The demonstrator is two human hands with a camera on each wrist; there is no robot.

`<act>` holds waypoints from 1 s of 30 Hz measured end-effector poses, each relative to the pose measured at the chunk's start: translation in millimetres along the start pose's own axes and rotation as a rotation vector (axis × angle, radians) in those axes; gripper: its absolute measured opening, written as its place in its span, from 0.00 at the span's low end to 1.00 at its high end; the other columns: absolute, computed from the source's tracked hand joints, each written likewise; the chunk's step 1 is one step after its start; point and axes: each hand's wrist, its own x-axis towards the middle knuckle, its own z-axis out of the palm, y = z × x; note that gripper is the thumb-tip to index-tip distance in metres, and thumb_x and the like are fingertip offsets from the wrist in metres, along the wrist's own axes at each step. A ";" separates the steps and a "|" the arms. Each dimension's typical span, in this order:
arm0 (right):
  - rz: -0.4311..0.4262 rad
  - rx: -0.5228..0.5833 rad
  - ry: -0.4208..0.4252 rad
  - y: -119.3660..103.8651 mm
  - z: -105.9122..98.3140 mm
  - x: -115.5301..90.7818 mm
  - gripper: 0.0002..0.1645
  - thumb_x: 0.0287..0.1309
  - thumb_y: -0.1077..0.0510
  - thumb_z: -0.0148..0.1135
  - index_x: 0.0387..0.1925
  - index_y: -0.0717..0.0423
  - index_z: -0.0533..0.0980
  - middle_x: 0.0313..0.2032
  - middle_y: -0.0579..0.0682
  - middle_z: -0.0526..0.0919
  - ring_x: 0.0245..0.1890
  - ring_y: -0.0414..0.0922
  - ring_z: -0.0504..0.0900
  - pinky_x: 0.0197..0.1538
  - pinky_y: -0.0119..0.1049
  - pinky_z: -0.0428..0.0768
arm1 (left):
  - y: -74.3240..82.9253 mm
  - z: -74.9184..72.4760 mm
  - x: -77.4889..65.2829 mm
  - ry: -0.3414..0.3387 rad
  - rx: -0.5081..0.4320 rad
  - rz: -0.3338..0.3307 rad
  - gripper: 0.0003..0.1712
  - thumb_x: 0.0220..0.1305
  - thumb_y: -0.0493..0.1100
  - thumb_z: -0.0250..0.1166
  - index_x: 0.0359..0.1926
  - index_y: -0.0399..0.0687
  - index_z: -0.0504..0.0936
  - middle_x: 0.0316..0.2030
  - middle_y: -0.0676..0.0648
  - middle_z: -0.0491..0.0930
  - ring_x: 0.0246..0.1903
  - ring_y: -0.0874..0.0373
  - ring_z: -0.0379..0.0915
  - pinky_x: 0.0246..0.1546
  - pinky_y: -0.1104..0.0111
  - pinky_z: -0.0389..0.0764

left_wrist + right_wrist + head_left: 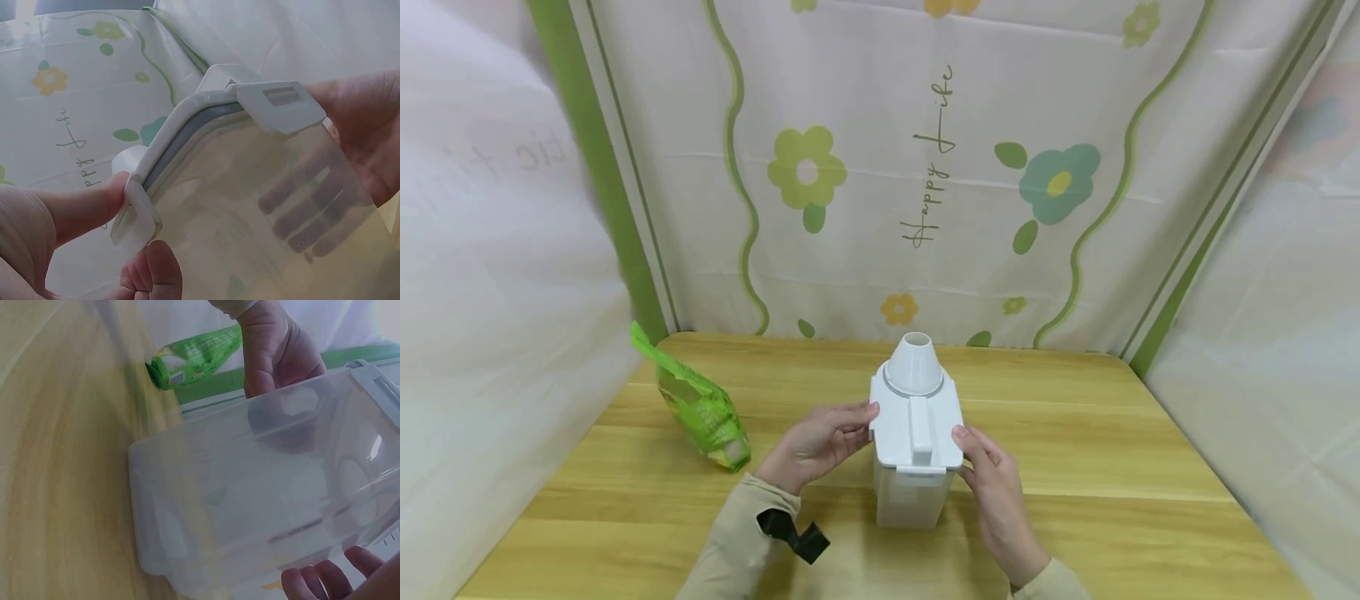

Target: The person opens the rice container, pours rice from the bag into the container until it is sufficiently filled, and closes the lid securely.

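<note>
Head view: a green bag (707, 417) lies on the table (1097, 433), left of the container (910, 500) and apart from it. Just left of the container, the left hand (812, 442) pinches a side clip (140, 215) between thumb and fingers, as the left wrist view shows. The container itself stands on the table between the hands, its white lid (891, 437) on top. Right of the container, the right hand (996, 492) holds it, thumb on the lid's edge and fingers bent against the side. The step in hand seems to be working the lid's clips; whether they are latched I cannot tell. The next move likely calls for steady, even pressure from both sides.
</note>
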 end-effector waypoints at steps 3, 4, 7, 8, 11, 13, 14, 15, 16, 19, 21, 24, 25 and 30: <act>-0.005 -0.003 0.002 -1.0 -0.5 -0.4 0.26 0.67 0.51 0.60 0.55 0.69 0.76 0.55 0.58 0.77 0.52 0.50 0.76 0.53 0.40 0.79 | 0.4 0.9 -0.1 -0.002 -0.007 -0.002 0.19 0.67 0.33 0.64 0.54 0.24 0.72 0.47 0.41 0.75 0.40 0.57 0.76 0.46 0.70 0.80; -0.005 -0.002 0.003 -1.4 -0.6 -0.6 0.26 0.67 0.51 0.60 0.55 0.70 0.76 0.55 0.58 0.77 0.52 0.49 0.76 0.53 0.40 0.79 | 0.6 1.3 -0.1 -0.003 -0.011 -0.002 0.19 0.67 0.32 0.64 0.54 0.24 0.72 0.47 0.42 0.75 0.40 0.57 0.75 0.46 0.70 0.79; -0.001 -0.001 0.009 -2.1 -0.8 -1.4 0.26 0.67 0.51 0.60 0.56 0.70 0.76 0.54 0.57 0.78 0.52 0.49 0.77 0.53 0.39 0.79 | 0.9 2.3 -0.5 -0.001 -0.017 -0.005 0.17 0.67 0.32 0.64 0.53 0.25 0.73 0.46 0.42 0.76 0.39 0.57 0.75 0.46 0.70 0.79; 0.002 -0.001 0.009 -2.2 -0.8 -1.6 0.26 0.67 0.51 0.60 0.56 0.70 0.76 0.54 0.57 0.78 0.51 0.49 0.77 0.53 0.39 0.79 | 1.0 2.5 -0.6 0.001 -0.018 -0.007 0.17 0.67 0.32 0.64 0.52 0.25 0.73 0.45 0.42 0.76 0.39 0.57 0.75 0.46 0.70 0.79; 0.009 -0.001 0.007 -2.3 -0.6 -1.8 0.27 0.68 0.51 0.60 0.56 0.70 0.75 0.54 0.57 0.78 0.51 0.48 0.77 0.53 0.39 0.79 | 0.8 2.8 -0.8 0.002 -0.015 -0.009 0.17 0.67 0.32 0.63 0.52 0.25 0.73 0.45 0.43 0.76 0.39 0.57 0.75 0.46 0.70 0.79; 0.012 -0.003 0.005 -2.7 -0.4 -1.8 0.27 0.68 0.51 0.60 0.57 0.70 0.74 0.55 0.57 0.77 0.52 0.48 0.76 0.54 0.39 0.78 | 0.8 2.8 -1.1 0.004 -0.014 -0.009 0.16 0.67 0.32 0.63 0.52 0.25 0.74 0.44 0.43 0.77 0.39 0.57 0.75 0.46 0.70 0.79; 0.014 -0.006 0.004 -2.9 -0.3 -1.7 0.28 0.68 0.51 0.59 0.58 0.70 0.74 0.55 0.58 0.77 0.52 0.48 0.76 0.54 0.39 0.78 | 0.8 2.7 -1.3 0.006 -0.014 -0.009 0.16 0.67 0.32 0.63 0.51 0.25 0.74 0.44 0.43 0.77 0.39 0.57 0.75 0.46 0.70 0.79; 0.014 -0.007 0.004 -3.0 -0.2 -1.6 0.28 0.68 0.50 0.59 0.59 0.69 0.74 0.56 0.58 0.77 0.52 0.47 0.76 0.54 0.39 0.78 | 0.7 2.7 -1.6 0.006 -0.014 -0.009 0.15 0.67 0.32 0.64 0.51 0.26 0.75 0.44 0.43 0.77 0.39 0.57 0.75 0.46 0.70 0.79; 0.014 -0.011 0.003 -3.2 -0.1 -1.5 0.29 0.68 0.50 0.59 0.59 0.69 0.73 0.56 0.58 0.76 0.52 0.47 0.76 0.54 0.39 0.78 | 0.7 2.6 -1.7 0.006 -0.015 -0.009 0.15 0.67 0.32 0.64 0.50 0.26 0.75 0.44 0.43 0.77 0.39 0.57 0.75 0.46 0.70 0.79; 0.017 -0.016 0.001 -3.5 0.1 -1.4 0.29 0.68 0.50 0.59 0.60 0.69 0.73 0.57 0.59 0.76 0.53 0.47 0.76 0.54 0.38 0.78 | 0.9 2.4 -2.4 0.001 -0.024 -0.007 0.12 0.67 0.31 0.63 0.48 0.27 0.77 0.44 0.43 0.77 0.39 0.56 0.76 0.46 0.69 0.80; 0.020 -0.020 0.002 -3.5 0.1 -1.5 0.29 0.68 0.51 0.59 0.60 0.69 0.72 0.57 0.59 0.76 0.53 0.47 0.76 0.54 0.38 0.78 | 0.9 2.6 -2.7 -0.003 -0.028 -0.008 0.11 0.66 0.31 0.63 0.47 0.28 0.78 0.43 0.43 0.78 0.38 0.56 0.76 0.46 0.69 0.80; 0.022 -0.017 0.003 -3.4 -0.1 -1.5 0.29 0.68 0.51 0.59 0.60 0.69 0.72 0.58 0.59 0.76 0.53 0.47 0.76 0.54 0.37 0.78 | 1.1 2.8 -2.7 -0.006 -0.034 -0.008 0.09 0.67 0.31 0.63 0.46 0.29 0.78 0.42 0.43 0.78 0.38 0.56 0.76 0.46 0.69 0.80; 0.022 -0.016 0.003 -3.4 -0.2 -1.5 0.29 0.68 0.51 0.59 0.60 0.69 0.72 0.58 0.59 0.76 0.53 0.47 0.76 0.54 0.37 0.78 | 1.1 2.8 -2.5 -0.005 -0.032 -0.007 0.09 0.67 0.31 0.63 0.46 0.29 0.78 0.42 0.44 0.78 0.38 0.56 0.76 0.46 0.69 0.80; 0.016 -0.015 0.004 -3.0 -0.3 -1.4 0.29 0.69 0.51 0.59 0.60 0.70 0.72 0.56 0.59 0.77 0.52 0.47 0.76 0.54 0.37 0.78 | 1.6 3.3 -2.1 -0.005 -0.031 -0.013 0.11 0.66 0.31 0.63 0.47 0.29 0.77 0.42 0.44 0.78 0.38 0.57 0.76 0.46 0.69 0.79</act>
